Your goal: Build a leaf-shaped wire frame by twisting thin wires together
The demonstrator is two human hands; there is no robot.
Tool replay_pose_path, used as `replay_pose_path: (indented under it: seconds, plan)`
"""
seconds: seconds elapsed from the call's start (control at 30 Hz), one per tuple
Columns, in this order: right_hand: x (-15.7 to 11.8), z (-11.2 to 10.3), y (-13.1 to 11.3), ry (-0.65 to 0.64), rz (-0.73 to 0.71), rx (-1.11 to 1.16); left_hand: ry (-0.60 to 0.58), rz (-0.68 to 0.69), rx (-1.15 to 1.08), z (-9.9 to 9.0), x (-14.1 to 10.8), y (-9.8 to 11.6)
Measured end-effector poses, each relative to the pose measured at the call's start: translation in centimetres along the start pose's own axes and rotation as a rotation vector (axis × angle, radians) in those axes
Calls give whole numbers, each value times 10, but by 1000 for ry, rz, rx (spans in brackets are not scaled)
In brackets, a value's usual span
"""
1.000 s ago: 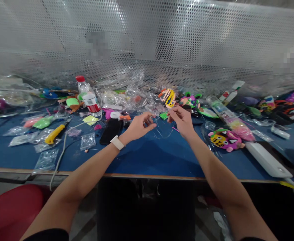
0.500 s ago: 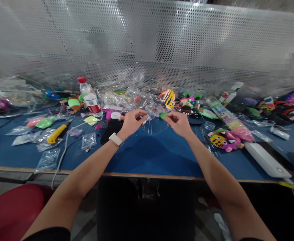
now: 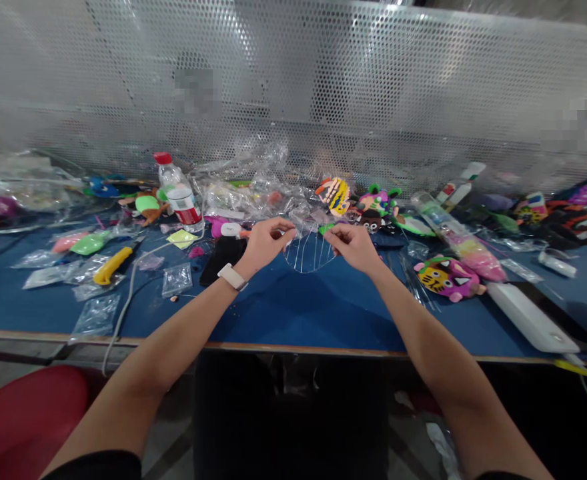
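Note:
My left hand (image 3: 271, 240) and my right hand (image 3: 352, 244) are raised over the middle of the blue table, fingertips pinched. Between them hangs a clear, thin piece with a rounded lower edge (image 3: 302, 271) and several pale lines running down it; I cannot tell its exact kind. Each hand grips one upper side of it. A small green item (image 3: 325, 229) shows right beside my right fingertips; whether it is touched is unclear. Behind my left wrist lies a black phone-like slab (image 3: 222, 260).
Left on the table (image 3: 293, 320) are a yellow utility knife (image 3: 112, 267), a white cable (image 3: 132, 287), clear packets (image 3: 177, 280) and a red-capped bottle (image 3: 184, 200). Colourful clay-like figures and plastic wrap line the mesh partition (image 3: 293, 100). A tiger-faced piece (image 3: 446, 277) and white power bank (image 3: 533, 320) lie right.
The clear piece between my hands shows its rounded outline and pale lines more plainly and hangs slightly lower. My right hand has shifted a touch left; my left hand is nearly still.

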State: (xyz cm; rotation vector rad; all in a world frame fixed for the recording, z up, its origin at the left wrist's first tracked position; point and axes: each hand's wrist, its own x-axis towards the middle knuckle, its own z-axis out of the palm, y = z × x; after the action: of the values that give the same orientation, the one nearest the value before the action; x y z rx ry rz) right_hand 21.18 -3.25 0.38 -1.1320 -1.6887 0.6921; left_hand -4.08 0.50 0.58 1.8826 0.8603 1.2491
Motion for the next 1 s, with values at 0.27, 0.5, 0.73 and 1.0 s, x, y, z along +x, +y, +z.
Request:
replay_pose_path:
  seconds: [0.27,0.5,0.73,1.0]
  plan:
    - [2,-16,-3,-167,90,93,7,-128,-266,-4,8,-9]
    - [-3,-17,-16,-336,122,147,-193,-104,-258,5,1,8]
    - [-13,13,-31,-178,75,161,-158,49,-117,15,-10,23]
    - [-18,15,-34,-172,7,122,-15,265,195,22,-21,27]
